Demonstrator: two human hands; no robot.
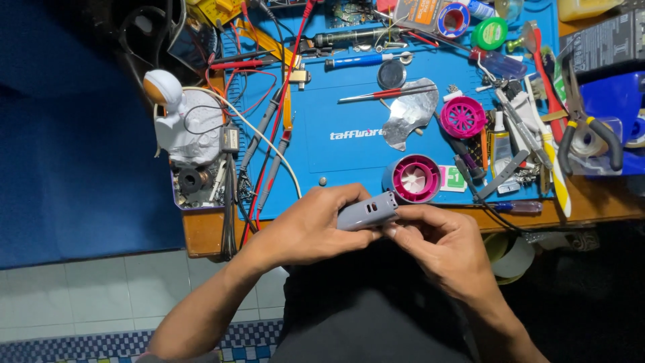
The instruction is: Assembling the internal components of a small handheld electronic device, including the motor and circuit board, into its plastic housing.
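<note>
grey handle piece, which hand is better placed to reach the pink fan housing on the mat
Right. The right hand pinches the grey handle piece at its end, just below the pink fan housing; the left hand wraps the piece, farther away.

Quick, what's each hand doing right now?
Left hand: closed around the grey-lilac plastic handle casing.
Right hand: fingers pinching the same casing's end.

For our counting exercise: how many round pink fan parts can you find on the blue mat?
2. One pink fan housing sits just above the hands, by the mat's near edge; one pink grille lies further back to its right. Clutter may hide others.
</note>
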